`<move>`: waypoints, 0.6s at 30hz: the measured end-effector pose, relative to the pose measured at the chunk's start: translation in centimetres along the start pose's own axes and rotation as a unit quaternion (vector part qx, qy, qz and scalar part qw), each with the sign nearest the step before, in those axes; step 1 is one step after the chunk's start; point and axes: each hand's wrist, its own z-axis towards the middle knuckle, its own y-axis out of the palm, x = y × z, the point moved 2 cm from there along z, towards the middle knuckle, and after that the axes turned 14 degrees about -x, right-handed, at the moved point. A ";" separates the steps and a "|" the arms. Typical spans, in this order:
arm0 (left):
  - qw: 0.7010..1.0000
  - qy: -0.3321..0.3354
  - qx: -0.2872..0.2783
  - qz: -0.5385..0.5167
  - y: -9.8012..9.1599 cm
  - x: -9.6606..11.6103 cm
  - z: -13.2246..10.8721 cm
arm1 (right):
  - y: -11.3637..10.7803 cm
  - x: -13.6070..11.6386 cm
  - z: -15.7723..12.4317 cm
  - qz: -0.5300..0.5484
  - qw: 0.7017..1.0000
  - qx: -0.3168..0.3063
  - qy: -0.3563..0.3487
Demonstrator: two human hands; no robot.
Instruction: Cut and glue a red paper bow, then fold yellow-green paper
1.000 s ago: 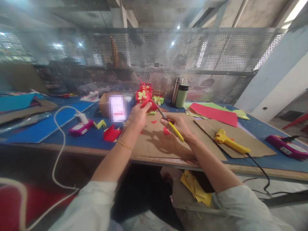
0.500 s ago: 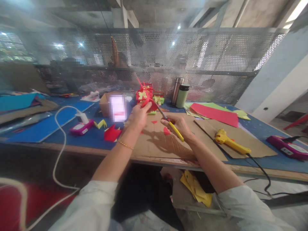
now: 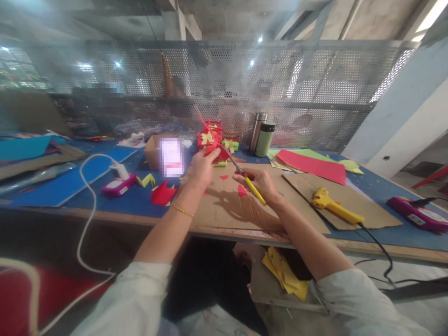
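Between the fingers and thumb of my left hand (image 3: pixel 203 169) is a piece of red paper (image 3: pixel 221 153), raised above the cardboard. My right hand (image 3: pixel 261 181) grips yellow-handled scissors (image 3: pixel 255 190), whose blades point up and left to the red paper's edge. Whether the blades are apart cannot be made out. Below the hands, small red paper scraps (image 3: pixel 242 190) lie on the brown cardboard sheet (image 3: pixel 224 215). Just behind my left hand stand red paper pieces with yellow paper flowers (image 3: pixel 207 137). A folded red paper piece (image 3: pixel 163 193) rests left of the cardboard.
A yellow glue gun (image 3: pixel 336 207) lies on cardboard at the right, its black cord over the table edge. Two flasks (image 3: pixel 265 140) stand at the back. At the left are a lit phone (image 3: pixel 171 157), a cardboard box (image 3: pixel 152 153) and a purple power strip (image 3: pixel 119 185) with white cable.
The scissors and my right hand have shifted very slightly to the left. My left hand keeps its hold on the red paper in nearly the same place.
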 end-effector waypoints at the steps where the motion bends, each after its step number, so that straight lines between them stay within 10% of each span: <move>1: 1.000 -0.001 0.002 -0.004 0.0 0.0 0.0 | 0.0 0.0 0.0 -0.004 1.000 0.003 0.000; 18: 1.000 -0.008 0.003 -0.028 0.2 0.3 0.1 | 0.1 0.2 0.0 -0.015 1.000 -0.003 -0.002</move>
